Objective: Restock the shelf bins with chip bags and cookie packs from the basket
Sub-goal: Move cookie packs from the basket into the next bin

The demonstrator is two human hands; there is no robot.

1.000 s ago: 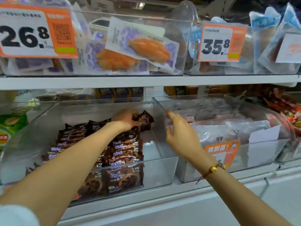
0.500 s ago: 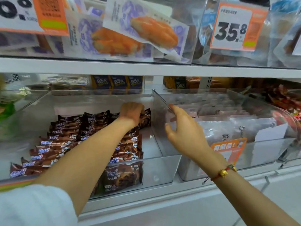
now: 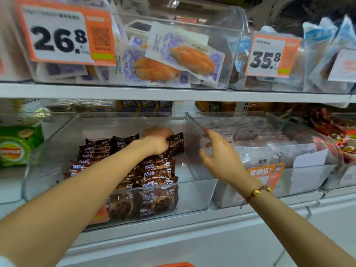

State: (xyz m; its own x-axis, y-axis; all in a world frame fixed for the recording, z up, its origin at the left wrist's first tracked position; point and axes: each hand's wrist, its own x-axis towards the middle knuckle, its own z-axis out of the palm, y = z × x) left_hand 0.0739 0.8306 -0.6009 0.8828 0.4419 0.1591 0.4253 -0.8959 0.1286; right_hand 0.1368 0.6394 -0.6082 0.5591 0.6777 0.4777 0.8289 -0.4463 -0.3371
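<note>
My left hand (image 3: 157, 140) reaches deep into the clear bin (image 3: 192, 195) and pinches a brown cookie pack (image 3: 178, 143) at the back of two rows of cookie packs (image 3: 154, 174). I see bare floor along the bin's right side. My right hand (image 3: 219, 157), fingers spread, touches the dividing wall's top edge.

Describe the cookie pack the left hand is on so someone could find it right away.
Start at the clear bin on the lower shelf, under the 26.8 price tag. Brown packs fill it in rows. The one meant, the cookie pack, stands at the far end of the right row, and it alone is in the left hand grip.
</note>
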